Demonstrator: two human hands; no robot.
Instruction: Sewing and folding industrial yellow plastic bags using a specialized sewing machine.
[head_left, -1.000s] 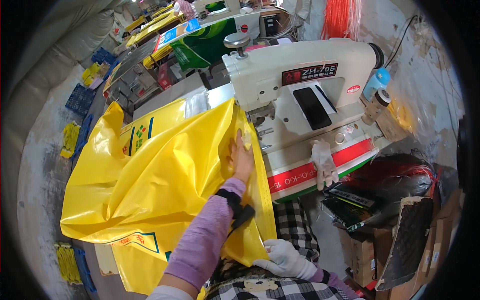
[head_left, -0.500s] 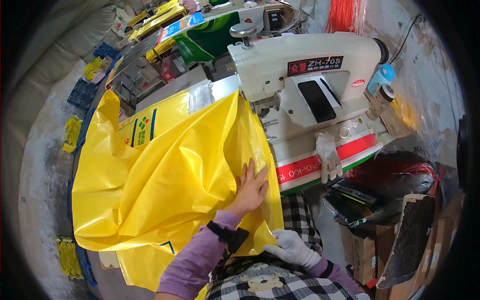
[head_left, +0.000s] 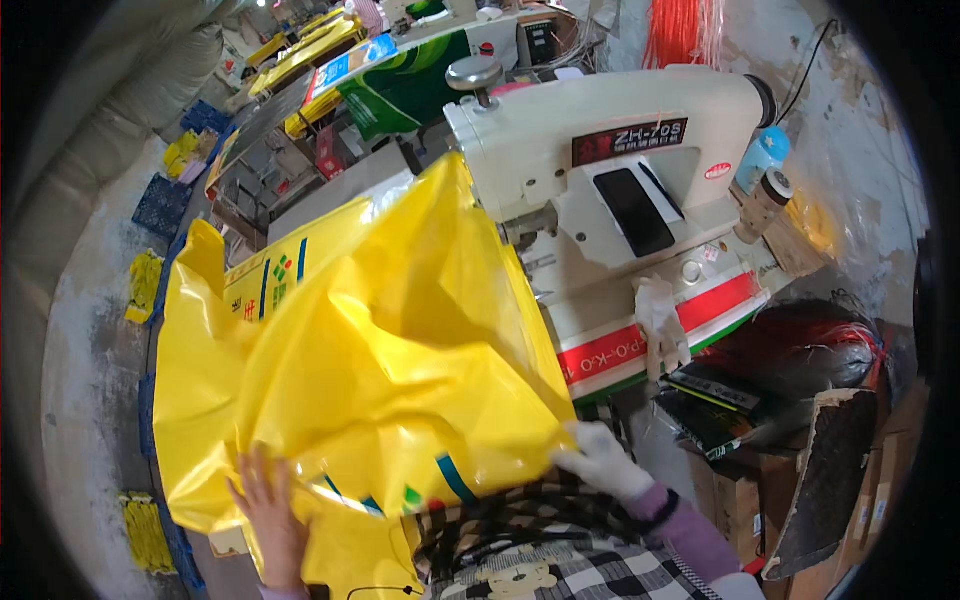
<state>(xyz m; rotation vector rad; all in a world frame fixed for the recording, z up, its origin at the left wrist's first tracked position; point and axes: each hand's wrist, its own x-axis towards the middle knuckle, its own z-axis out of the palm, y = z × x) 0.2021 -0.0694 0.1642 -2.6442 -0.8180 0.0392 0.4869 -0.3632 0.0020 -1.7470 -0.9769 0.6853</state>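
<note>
A large glossy yellow plastic sack (head_left: 380, 370) lies rumpled over the table in front of me, its folds raised in the middle. My bare left hand (head_left: 270, 510) rests at its lower left with fingers spread. My right hand (head_left: 605, 460), in a white glove, is closed on the sack's near right corner. The sack's right edge runs beside a white industrial sewing machine (head_left: 620, 130), close to its needle area. A black phone (head_left: 634, 212) lies on the machine's bed, below the arm. The sack's folds hide part of the table.
A loose white glove (head_left: 660, 325) hangs over the machine table's red-striped edge. A spool (head_left: 764, 200) and a blue bottle (head_left: 765, 155) stand at the right. Cardboard boxes (head_left: 735, 500) and a dark board (head_left: 825, 485) are at the lower right. Yellow bundles (head_left: 148, 530) line the left.
My left hand has left the sack's right edge and moved to its lower left. The near right corner has risen in my right hand, and the folds have shifted, showing printed marks near me.
</note>
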